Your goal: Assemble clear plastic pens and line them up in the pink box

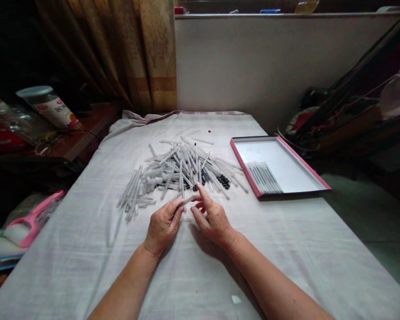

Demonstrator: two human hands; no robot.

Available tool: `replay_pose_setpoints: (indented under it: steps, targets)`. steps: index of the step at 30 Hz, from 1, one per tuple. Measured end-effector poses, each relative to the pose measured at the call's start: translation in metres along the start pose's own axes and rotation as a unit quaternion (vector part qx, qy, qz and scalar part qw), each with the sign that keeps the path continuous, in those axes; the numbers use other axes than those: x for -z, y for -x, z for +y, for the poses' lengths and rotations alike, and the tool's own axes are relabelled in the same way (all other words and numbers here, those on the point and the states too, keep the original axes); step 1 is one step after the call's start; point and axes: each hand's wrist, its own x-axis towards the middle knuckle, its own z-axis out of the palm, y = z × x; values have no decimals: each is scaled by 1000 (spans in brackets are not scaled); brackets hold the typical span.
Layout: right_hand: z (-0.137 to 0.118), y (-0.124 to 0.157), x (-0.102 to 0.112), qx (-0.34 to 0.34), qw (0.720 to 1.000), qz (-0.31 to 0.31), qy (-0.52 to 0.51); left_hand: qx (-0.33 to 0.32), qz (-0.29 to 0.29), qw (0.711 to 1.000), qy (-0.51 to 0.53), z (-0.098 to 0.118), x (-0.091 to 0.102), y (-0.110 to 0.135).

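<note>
My left hand [164, 226] is closed on a slim translucent pen [188, 201], pinching it between thumb and fingers. The pen points up and to the right, toward my right hand [214, 216]. That hand has its forefinger stretched out and its thumb apart, close to the pen's far end; whether a finger touches it I cannot tell. Beyond both hands lies a loose pile of clear pen barrels [173, 166], several crossing each other. Small black caps [224, 181] are gathered at the pile's right side. At right, a shallow pink-edged box [300, 166] holds a row of pens [264, 177].
A white cloth [126, 262] covers the table. A tiny red piece [209, 131] lies behind the pile, and a white scrap [236, 299] near the front. Left of the table are pink-handled scissors [33, 220] and a lidded jar [51, 106] on a wooden surface.
</note>
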Motion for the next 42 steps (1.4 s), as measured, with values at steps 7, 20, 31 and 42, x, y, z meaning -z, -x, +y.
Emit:
replay_pose_setpoints:
  steps: [7, 20, 31, 42]
  targets:
    - [48, -12, 67, -104, 973, 87, 185, -5, 5, 1000, -10, 0, 2, 0]
    - [62, -15, 74, -230, 907, -13, 353, -13, -29, 999, -28, -1, 0, 1]
    - [45, -15, 65, -297, 929, 125, -183, -17, -41, 998, -46, -1, 0, 0]
    - [12, -10, 35, -413, 815, -2, -406, -15, -55, 997, -44, 4, 2, -3]
